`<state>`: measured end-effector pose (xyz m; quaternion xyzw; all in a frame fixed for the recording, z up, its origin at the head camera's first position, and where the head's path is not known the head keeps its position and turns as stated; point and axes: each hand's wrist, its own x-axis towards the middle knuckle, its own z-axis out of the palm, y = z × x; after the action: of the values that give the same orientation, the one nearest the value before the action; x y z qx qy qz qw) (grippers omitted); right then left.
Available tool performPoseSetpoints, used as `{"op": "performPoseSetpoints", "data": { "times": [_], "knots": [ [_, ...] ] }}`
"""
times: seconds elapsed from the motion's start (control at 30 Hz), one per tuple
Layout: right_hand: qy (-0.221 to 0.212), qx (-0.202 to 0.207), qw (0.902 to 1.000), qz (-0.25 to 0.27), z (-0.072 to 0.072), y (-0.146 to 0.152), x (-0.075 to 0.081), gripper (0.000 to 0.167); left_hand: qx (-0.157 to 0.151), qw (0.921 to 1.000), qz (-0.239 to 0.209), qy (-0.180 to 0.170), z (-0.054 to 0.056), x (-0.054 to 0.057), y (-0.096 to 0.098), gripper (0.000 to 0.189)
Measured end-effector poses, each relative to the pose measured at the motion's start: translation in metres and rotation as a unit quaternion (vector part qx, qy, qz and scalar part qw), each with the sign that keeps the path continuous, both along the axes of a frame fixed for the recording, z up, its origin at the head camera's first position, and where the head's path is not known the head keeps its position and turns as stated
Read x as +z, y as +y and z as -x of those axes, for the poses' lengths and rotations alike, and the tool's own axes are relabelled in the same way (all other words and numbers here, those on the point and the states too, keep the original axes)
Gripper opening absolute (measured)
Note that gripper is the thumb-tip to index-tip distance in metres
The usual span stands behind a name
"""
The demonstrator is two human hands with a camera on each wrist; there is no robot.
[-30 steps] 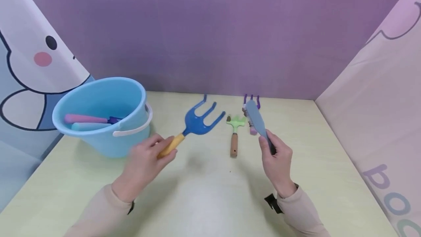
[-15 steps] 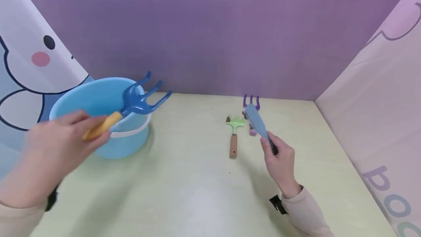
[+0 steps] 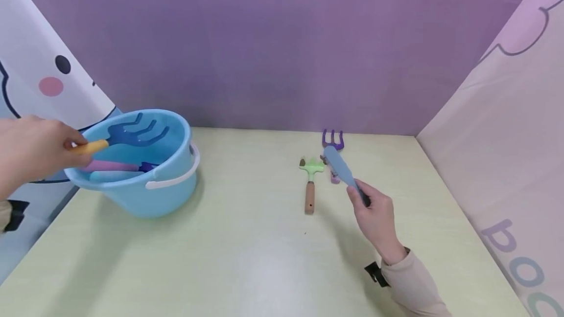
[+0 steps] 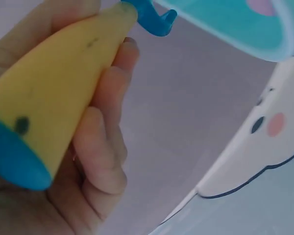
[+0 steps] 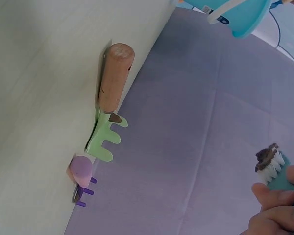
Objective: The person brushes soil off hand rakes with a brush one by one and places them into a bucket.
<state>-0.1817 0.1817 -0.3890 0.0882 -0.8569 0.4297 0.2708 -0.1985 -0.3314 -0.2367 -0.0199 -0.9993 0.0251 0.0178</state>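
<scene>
My left hand (image 3: 37, 148) grips the yellow handle of a blue three-pronged hand fork (image 3: 128, 136), its prongs over the mouth of the light blue bucket (image 3: 154, 202). In the left wrist view the fingers curl round that yellow handle (image 4: 59, 78). On the right, my right hand (image 3: 376, 216) holds a blue-grey brush (image 3: 339, 164) above the table, back side up. The right wrist view shows its white bristles (image 5: 272, 170) with brown dirt at the end. Inside the bucket lie a tool with a pink handle (image 3: 112, 166) and a light blue handle (image 3: 114, 176).
A small green rake (image 3: 310, 194) with a wooden handle lies mid-table. Beside it is a purple fork (image 3: 333, 144), partly covered by the brush in the head view. The bucket's white handle (image 3: 174, 180) hangs on its right side. Purple cloth (image 3: 264, 53) stands behind the table (image 3: 246, 258).
My left hand has carried the blue hand fork leftward from mid-table to over the bucket. The right hand has barely moved and still holds the brush.
</scene>
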Motion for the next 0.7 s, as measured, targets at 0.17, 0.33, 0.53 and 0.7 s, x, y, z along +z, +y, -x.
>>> {"op": "performPoseSetpoints", "data": {
  "times": [0.17, 0.33, 0.53, 0.7],
  "knots": [
    [-0.014, -0.001, 0.9992, -0.037, 0.002, 0.001, -0.001, 0.024, 0.002, 0.9994, 0.012, -0.033, 0.022, -0.007, -0.009, 0.036],
    [0.005, -0.006, 0.9971, -0.076, 0.004, 0.002, -0.005, 0.024, -0.001, 0.9984, -0.001, -0.056, 0.037, -0.021, -0.009, 0.039],
    [0.027, -0.008, 0.9946, -0.100, 0.005, 0.003, -0.011, 0.022, -0.020, 0.9957, -0.033, -0.084, 0.046, -0.034, -0.008, 0.057],
    [0.008, -0.002, 0.9948, -0.102, 0.004, 0.004, -0.014, 0.023, -0.028, 0.9933, -0.061, -0.093, 0.047, -0.040, -0.009, 0.062]
  ]
}}
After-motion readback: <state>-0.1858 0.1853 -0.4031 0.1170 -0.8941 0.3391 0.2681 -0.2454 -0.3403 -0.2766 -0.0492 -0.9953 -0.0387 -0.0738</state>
